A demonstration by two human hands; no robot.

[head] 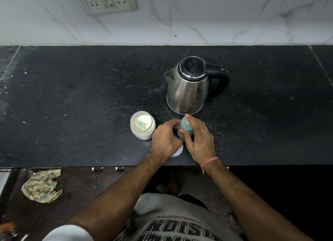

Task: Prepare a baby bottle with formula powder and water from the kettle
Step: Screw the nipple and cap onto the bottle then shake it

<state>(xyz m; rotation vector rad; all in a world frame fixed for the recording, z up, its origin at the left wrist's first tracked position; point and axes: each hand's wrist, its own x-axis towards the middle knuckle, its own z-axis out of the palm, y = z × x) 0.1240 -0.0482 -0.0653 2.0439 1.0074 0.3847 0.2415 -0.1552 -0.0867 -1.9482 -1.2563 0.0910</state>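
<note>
My left hand point(166, 140) and right hand point(199, 138) both grip the pale teal translucent baby bottle point(185, 126) near the black stone counter's point(72, 96) front edge; steel kettle point(189, 85) just behind, open glass powder jar point(142, 125) left; shirt lettering unreadable

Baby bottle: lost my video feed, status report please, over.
Both hands on baby bottle: left hand low, right hand around top. Formula jar open, scoop inside. Kettle shut, untouched behind. Nothing in the way.
</note>
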